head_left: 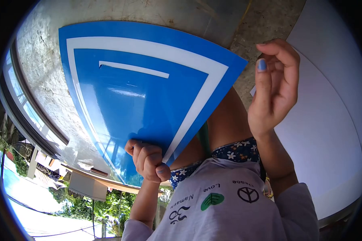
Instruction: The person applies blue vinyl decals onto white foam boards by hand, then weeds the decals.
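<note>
A blue panel [120, 100] with a white border stripe and a short white bar lies across the middle. My left hand [147, 160] is closed at the panel's lower edge, its fingers curled and its thumb pressed near them; what is inside, if anything, is hidden. Off the panel's right corner, my right hand [275, 84] is raised with loosely bent fingers. Its thumb and index finger are apart, and nothing shows between them.
Beneath the panel is a worn grey surface [44, 52]. A large white sheet [321, 132] curves along the right. Window frames [32, 116] stand at the left, with greenery beyond. My shirt [229, 209] and legs fill the lower middle.
</note>
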A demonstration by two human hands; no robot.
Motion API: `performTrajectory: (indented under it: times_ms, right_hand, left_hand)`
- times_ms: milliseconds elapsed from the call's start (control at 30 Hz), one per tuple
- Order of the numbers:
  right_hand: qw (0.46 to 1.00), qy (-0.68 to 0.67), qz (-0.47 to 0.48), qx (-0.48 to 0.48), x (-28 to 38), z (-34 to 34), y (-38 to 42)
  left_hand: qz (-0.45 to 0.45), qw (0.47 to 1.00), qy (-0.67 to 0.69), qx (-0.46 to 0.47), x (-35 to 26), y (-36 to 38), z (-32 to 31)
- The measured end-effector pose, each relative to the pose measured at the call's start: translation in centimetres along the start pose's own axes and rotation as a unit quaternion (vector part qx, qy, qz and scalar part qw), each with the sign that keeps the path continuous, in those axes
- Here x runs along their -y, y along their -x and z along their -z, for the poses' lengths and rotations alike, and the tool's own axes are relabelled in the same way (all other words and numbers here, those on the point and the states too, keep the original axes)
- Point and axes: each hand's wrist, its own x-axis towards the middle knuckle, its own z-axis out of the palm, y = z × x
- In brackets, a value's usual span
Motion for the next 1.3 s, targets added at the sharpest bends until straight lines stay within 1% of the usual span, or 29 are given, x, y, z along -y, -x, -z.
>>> performTrajectory:
  times_ms: [67,200,233,300,367,400,433,500,533,567,600,633,667,700,733,767,833,867,933,1033,1167,1300]
  right_hand:
    - [1.000,-0.002,0.010,0.007,0.1,-0.1,-0.1]
    - [0.999,0.025,0.040,0.016,0.4,-0.2,-0.2]
    - [0.995,0.034,0.088,0.020,0.2,-0.4,-0.2]
    - [0.990,0.037,0.137,0.026,0.4,-0.7,-0.1]
    - [0.986,0.043,0.154,0.037,0.8,-0.8,-0.1]
    - [0.985,0.044,0.161,0.041,1.0,-0.8,-0.1]
    - [0.976,0.081,0.195,0.051,1.3,-0.7,-0.3]
    - [0.964,0.114,0.230,0.063,2.2,-0.5,-0.4]
    - [0.955,0.160,0.228,0.101,3.1,-0.5,-0.3]
    - [0.947,0.174,0.241,0.121,3.4,-0.6,-0.8]
    - [0.938,0.187,0.254,0.141,3.7,-0.7,-1.3]
    - [0.929,0.200,0.267,0.160,4.0,-0.8,-1.7]
    - [0.920,0.188,0.284,0.193,4.1,-1.0,-2.2]
    - [0.915,0.181,0.293,0.210,4.4,-1.3,-2.9]
    - [0.909,0.175,0.302,0.226,4.8,-1.5,-3.5]
    - [0.905,0.168,0.304,0.246,4.8,-1.9,-4.2]
    - [0.896,0.165,0.306,0.276,5.0,-2.8,-4.8]
    - [0.892,0.163,0.306,0.290,4.8,-3.2,-5.0]
    - [0.885,0.163,0.306,0.312,4.6,-4.0,-5.2]
    - [0.877,0.164,0.306,0.331,4.1,-4.9,-5.1]
    - [0.871,0.163,0.309,0.345,3.9,-5.0,-5.2]
    - [0.855,0.164,0.322,0.372,4.2,-4.7,-5.5]
  left_hand:
    - [-0.031,0.999,-0.019,0.010,0.0,-0.4,0.0]
    - [-0.045,0.999,-0.006,0.030,0.1,-0.4,0.6]
    - [-0.040,0.998,-0.001,0.042,0.1,-0.4,0.8]
    - [-0.032,0.998,-0.001,0.050,0.2,-0.2,1.0]
    - [0.012,0.997,0.075,0.002,0.2,0.0,0.6]
    - [0.039,0.988,0.133,-0.062,-0.1,-0.3,0.2]
    - [0.040,0.988,0.130,-0.066,-0.4,-0.6,0.0]
    - [0.069,0.972,0.118,-0.191,-1.1,-1.6,0.2]
    - [0.089,0.979,0.113,-0.144,-1.2,-2.6,1.5]
    - [0.096,0.979,0.101,-0.150,-1.2,-4.0,1.9]
    - [0.097,0.971,0.081,-0.205,-1.2,-5.6,1.5]
    - [0.088,0.965,0.100,-0.227,-0.9,-7.0,1.4]
    - [0.104,0.970,0.075,-0.208,-0.3,-7.7,2.1]
    - [0.089,0.972,0.070,-0.205,0.2,-9.2,2.1]
    - [0.115,0.975,0.104,-0.160,0.0,-10.3,2.9]
    - [0.096,0.978,0.043,-0.180,0.8,-11.3,2.2]
    - [0.026,0.990,-0.028,-0.138,2.4,-12.7,1.9]
    - [0.027,0.990,-0.028,-0.138,2.4,-13.1,1.9]
    - [0.017,0.993,-0.073,-0.089,2.4,-13.6,1.8]
    - [0.014,0.994,-0.042,-0.097,2.7,-13.5,1.4]
    - [-0.003,0.995,-0.044,-0.091,2.9,-13.6,0.8]
    - [-0.002,0.994,-0.042,-0.103,3.1,-13.7,0.3]
